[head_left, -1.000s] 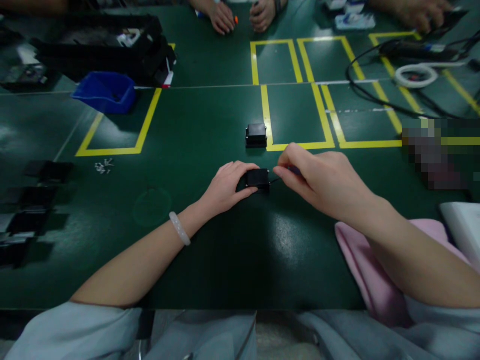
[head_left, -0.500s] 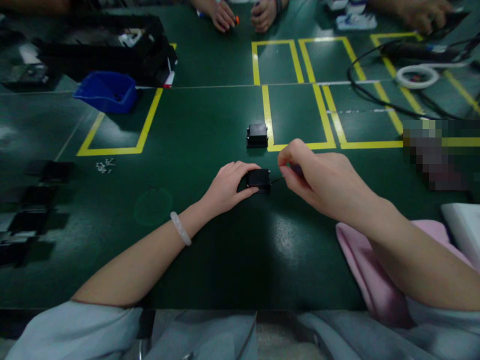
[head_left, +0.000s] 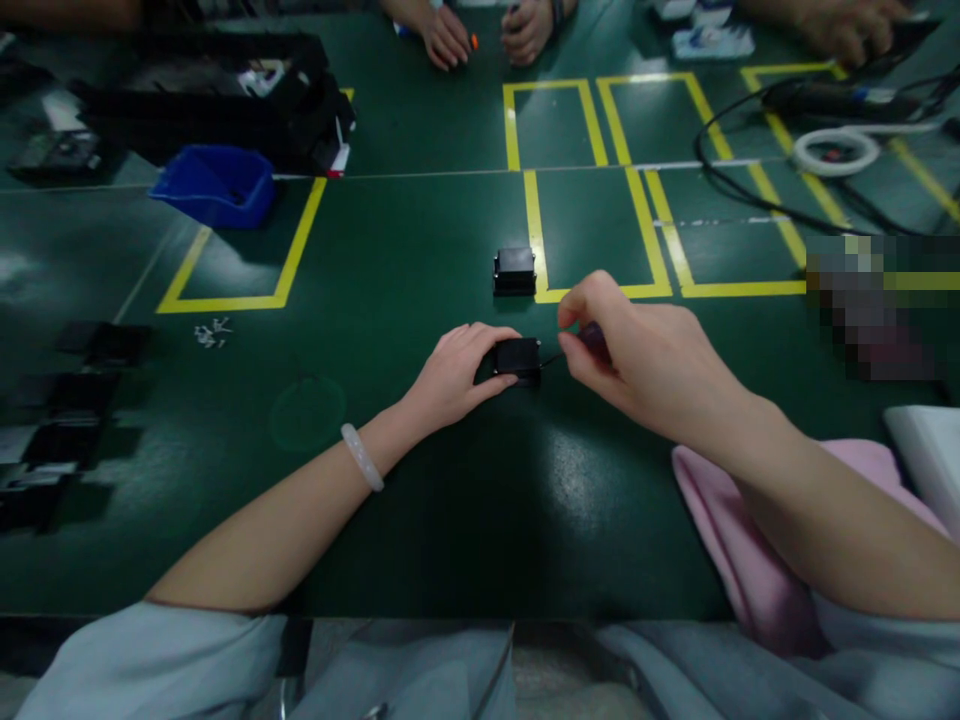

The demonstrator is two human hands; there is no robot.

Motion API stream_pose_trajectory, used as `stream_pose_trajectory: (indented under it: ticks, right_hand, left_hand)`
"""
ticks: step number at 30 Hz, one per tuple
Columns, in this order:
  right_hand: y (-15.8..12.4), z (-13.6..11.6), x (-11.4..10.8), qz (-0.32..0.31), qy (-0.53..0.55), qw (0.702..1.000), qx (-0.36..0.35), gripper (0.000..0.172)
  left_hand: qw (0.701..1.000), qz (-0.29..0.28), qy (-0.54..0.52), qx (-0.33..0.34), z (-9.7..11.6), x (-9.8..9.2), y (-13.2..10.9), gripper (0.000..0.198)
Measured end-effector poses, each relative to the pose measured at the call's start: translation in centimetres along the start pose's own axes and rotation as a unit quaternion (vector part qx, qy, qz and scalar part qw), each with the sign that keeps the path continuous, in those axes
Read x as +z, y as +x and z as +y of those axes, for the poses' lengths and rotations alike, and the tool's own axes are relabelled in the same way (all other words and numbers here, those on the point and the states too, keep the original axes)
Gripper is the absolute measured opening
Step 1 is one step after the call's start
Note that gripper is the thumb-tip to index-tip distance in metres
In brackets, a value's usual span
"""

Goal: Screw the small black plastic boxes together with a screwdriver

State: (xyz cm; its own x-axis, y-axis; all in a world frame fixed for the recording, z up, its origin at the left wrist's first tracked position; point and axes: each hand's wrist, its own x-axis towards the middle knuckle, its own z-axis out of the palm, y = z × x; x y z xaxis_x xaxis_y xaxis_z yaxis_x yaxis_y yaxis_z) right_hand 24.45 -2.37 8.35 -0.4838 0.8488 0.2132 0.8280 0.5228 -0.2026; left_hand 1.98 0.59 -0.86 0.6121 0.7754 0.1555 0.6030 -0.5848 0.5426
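Observation:
On the green table a small black box point(head_left: 519, 358) is gripped at its left side between the thumb and fingers of my left hand point(head_left: 457, 378). My right hand point(head_left: 634, 345), just right of the box, is closed around the dark handle of a screwdriver point(head_left: 594, 341). The tool's thin shaft points left and reaches the right side of the box. A second black box point(head_left: 514, 271) stands on the table beyond the first, touched by neither hand. Small silver screws point(head_left: 213, 332) lie in a loose pile to the left.
Several black parts point(head_left: 82, 400) stand at the left. A blue bin point(head_left: 217, 187) sits before black trays point(head_left: 202, 110). Pink cloth point(head_left: 712, 500) lies under my right forearm. Cables point(head_left: 705, 150) lie at the far right. Other people's hands point(head_left: 450, 38) rest across the table.
The fingers of my right hand have shifted slightly around the handle, which shows more now. My left hand and both boxes have stayed in place.

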Motion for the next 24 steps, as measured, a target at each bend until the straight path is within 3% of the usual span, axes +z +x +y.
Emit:
stream_pose_trajectory:
  ticks: [7,11,24]
  right_hand:
    - [0.12,-0.01,-0.06,-0.004,-0.02,1.0,-0.007,0.023]
    - [0.06,0.12,-0.09,-0.019,0.008,1.0,-0.002,0.016]
    - [0.22,-0.19,-0.4,-0.029,-0.024,0.999,0.001,0.021]
  left_hand:
    - [1.0,-0.002,-0.005,-0.004,0.02,-0.04,-0.07,0.038]
    - [1.0,-0.002,-0.004,-0.005,0.01,-0.04,-0.05,0.038]
    - [1.0,-0.002,-0.004,-0.007,0.07,-0.01,-0.07,0.037]
